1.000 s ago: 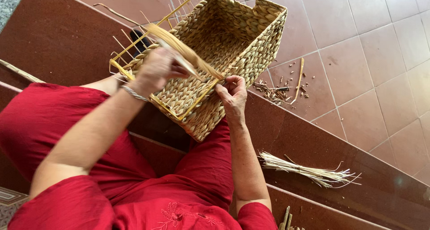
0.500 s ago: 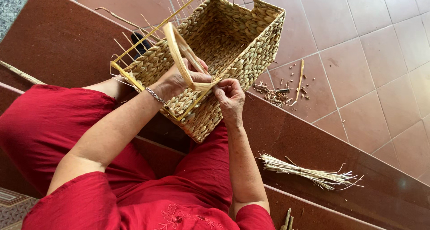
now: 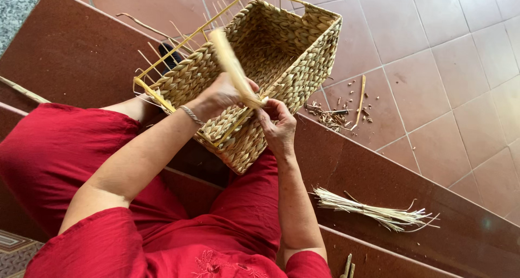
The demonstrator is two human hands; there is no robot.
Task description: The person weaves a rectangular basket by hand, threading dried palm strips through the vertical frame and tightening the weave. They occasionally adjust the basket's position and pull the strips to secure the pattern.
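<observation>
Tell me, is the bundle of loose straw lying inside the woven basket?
No, the bundle of loose straw lies on the brown step, apart from the woven basket on the person's lap.

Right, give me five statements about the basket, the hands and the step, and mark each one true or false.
1. The woven basket is rectangular, on a yellow wire frame. True.
2. The left hand holds a flat pale straw strip at the basket's near rim. True.
3. The right hand rests flat on the floor tiles. False: it is at the basket's near rim, fingers pinching close to the strip's lower end.
4. A bundle of thin pale straws lies inside the basket. False: it lies on the brown step to the person's right.
5. A thin bracelet sits on the left wrist. True.
</observation>
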